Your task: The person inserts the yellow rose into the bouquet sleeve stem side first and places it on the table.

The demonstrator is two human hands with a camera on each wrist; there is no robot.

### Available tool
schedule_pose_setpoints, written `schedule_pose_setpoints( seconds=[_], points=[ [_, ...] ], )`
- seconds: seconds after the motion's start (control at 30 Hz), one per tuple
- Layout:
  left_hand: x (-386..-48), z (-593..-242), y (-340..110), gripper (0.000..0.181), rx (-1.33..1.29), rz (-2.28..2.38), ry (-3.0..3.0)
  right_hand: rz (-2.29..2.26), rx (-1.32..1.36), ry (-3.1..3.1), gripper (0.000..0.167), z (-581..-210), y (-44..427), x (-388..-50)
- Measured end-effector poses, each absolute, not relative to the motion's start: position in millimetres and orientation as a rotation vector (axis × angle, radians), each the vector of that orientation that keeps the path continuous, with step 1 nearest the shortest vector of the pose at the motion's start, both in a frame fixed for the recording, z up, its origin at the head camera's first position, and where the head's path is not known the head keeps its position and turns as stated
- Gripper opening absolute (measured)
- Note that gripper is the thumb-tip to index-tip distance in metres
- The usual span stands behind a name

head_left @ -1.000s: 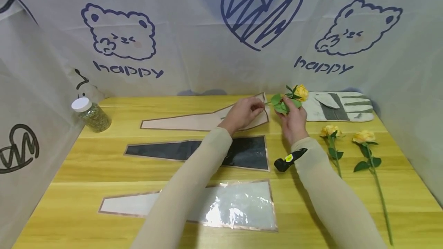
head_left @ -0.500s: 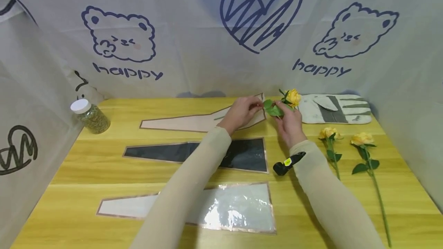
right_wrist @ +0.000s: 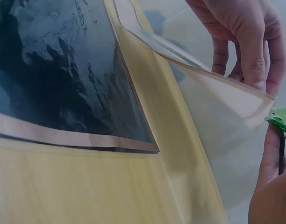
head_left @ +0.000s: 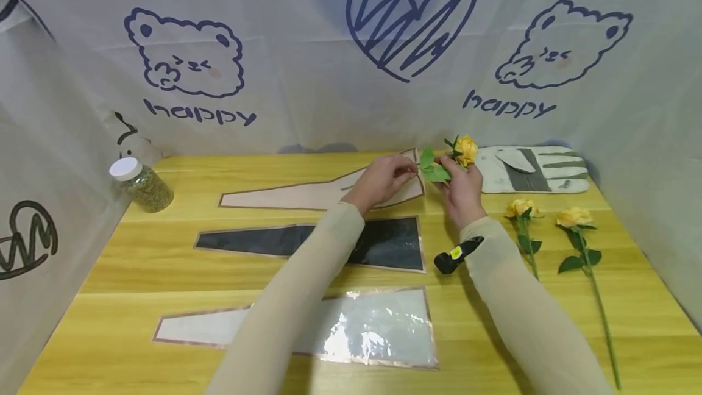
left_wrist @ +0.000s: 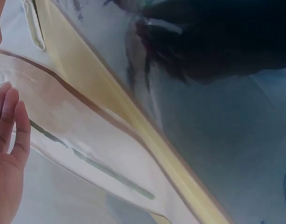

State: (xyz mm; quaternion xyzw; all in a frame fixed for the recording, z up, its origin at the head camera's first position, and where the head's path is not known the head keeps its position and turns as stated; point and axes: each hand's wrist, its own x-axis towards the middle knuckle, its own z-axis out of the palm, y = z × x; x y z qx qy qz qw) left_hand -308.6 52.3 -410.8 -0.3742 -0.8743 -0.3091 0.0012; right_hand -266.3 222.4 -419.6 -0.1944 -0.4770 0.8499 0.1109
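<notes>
My right hand (head_left: pixel 462 191) holds a yellow artificial rose (head_left: pixel 467 150) by its leafy stem, just below the bloom. The stem runs leftward into the wide mouth of a pink flower sleeve (head_left: pixel 274 195); through the film, the green stem (left_wrist: pixel 110 173) shows in the left wrist view. My left hand (head_left: pixel 381 180) pinches the sleeve at its mouth, and its fingertips meet the film edge in the right wrist view. Green leaves (right_wrist: pixel 284 117) sit right at that edge, above the right fingers. The rest of the right grip is partly cut off there.
Below lie a black sleeve (head_left: pixel 395 242) and a clear whitish sleeve (head_left: pixel 200 325). Two more yellow roses (head_left: pixel 574 218) rest at right, under a white-and-grey work glove (head_left: pixel 562 169). A white-lidded jar (head_left: pixel 147 188) stands at left. A cloth wall (head_left: pixel 307 66) bounds the table's back.
The rose has shifted slightly left toward the sleeve, and its leaves now reach the mouth. The left hand has stayed nearly in place at the sleeve.
</notes>
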Motion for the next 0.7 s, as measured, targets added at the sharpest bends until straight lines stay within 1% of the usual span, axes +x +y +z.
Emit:
schedule_pose_setpoints(
  seconds=[0.13,0.33,0.53,0.7],
  points=[
    [-309.0,-409.1,52.0,0.016,-1.209,-0.986,-2.701,2.454,-0.606,-1.384,0.035,-420.1,219.8,-266.5],
    [-310.1,-409.1,52.2,0.014,-1.211,-0.968,-2.668,2.460,-0.620,-1.374,0.037,-421.4,215.6,-267.7],
    [-309.7,-410.3,54.0,0.015,-1.228,-0.970,-2.658,2.515,-0.581,-1.322,0.021,-423.9,218.9,-266.6],
    [-309.2,-408.8,52.6,0.015,-1.173,-1.038,-2.661,2.518,-0.599,-1.357,0.019,-423.6,217.9,-267.4]
  ],
)
